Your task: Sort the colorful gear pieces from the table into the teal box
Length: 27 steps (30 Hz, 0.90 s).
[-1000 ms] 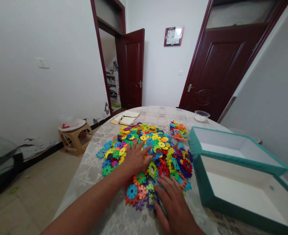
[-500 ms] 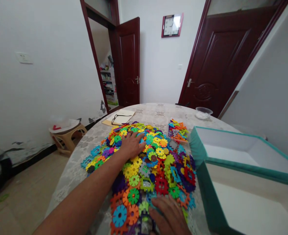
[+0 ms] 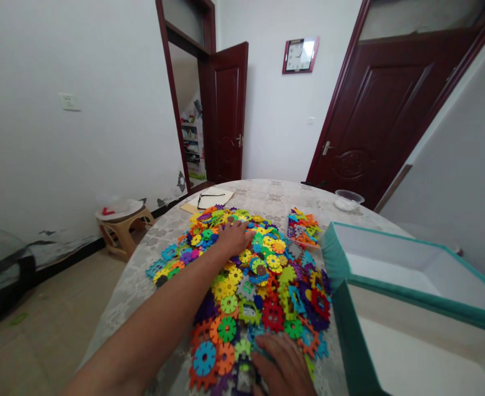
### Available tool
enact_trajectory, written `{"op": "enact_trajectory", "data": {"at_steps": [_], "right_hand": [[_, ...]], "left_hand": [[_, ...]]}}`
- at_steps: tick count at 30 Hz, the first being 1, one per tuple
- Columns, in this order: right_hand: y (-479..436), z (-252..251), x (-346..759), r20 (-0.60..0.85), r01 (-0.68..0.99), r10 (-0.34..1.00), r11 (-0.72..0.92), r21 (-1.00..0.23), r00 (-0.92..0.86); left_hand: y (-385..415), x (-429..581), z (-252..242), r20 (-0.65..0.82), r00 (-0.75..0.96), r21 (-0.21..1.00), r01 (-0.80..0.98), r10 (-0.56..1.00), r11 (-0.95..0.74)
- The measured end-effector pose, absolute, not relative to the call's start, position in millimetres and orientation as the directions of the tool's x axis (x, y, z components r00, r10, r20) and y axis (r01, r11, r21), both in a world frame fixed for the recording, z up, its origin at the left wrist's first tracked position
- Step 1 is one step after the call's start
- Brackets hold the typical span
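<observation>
A wide pile of colourful plastic snap-together pieces, notched discs and square frames, covers the middle of the table. My left hand reaches across to the far part of the pile and rests on yellow and green discs, its thumb apart from the fingers. What lies under its fingertips is hidden. At the near edge, my right hand lies loosely bent over blue and dark purple pieces, fingers apart. No piece shows plainly in its grip. A blue notched disc sits on orange square pieces to its left.
A teal box with white inside and its lid stand at right. Behind the pile are a small bag of pieces, glasses on paper, and a clear bowl. A stool stands left of the table.
My left hand has slid slightly to the right over the far discs, and its fingers are closer together. My right hand has barely moved. The camera view has shifted a little.
</observation>
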State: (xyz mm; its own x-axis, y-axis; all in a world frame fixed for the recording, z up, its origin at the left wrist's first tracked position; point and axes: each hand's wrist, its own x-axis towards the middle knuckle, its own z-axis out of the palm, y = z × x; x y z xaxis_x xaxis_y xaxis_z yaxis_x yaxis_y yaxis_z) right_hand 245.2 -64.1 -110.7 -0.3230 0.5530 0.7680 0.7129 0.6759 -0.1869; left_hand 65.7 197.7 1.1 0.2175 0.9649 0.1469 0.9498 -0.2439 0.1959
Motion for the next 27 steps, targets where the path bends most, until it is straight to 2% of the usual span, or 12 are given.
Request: {"op": "enact_trajectory", "data": {"at_steps": [3, 6, 13, 22, 27], "right_hand": [[-61, -107, 251, 0.785, 0.696, 0.513, 0.702, -0.151, -0.347], [-66, -93, 252, 0.761, 0.699, 0.530, 0.700, -0.144, -0.374], [-82, -69, 243, 0.703, 0.740, 0.644, 0.623, -0.253, -0.302], [-80, -62, 245, 0.650, 0.755, 0.718, 0.565, -0.333, -0.250], [-80, -57, 241, 0.647, 0.736, 0.720, 0.576, -0.356, -0.250]], "left_hand": [[166, 65, -4, 0.201, 0.285, 0.148, 0.937, 0.937, -0.316], [138, 62, -8, 0.230, 0.364, 0.118, 0.910, 0.902, -0.398], [95, 57, -3, 0.204, 0.489, 0.127, 0.846, 0.848, -0.518], [62, 56, -11, 0.250, 0.516, 0.101, 0.828, 0.819, -0.552], [68, 53, -6, 0.390, 0.504, 0.153, 0.790, 0.771, -0.594]]}}
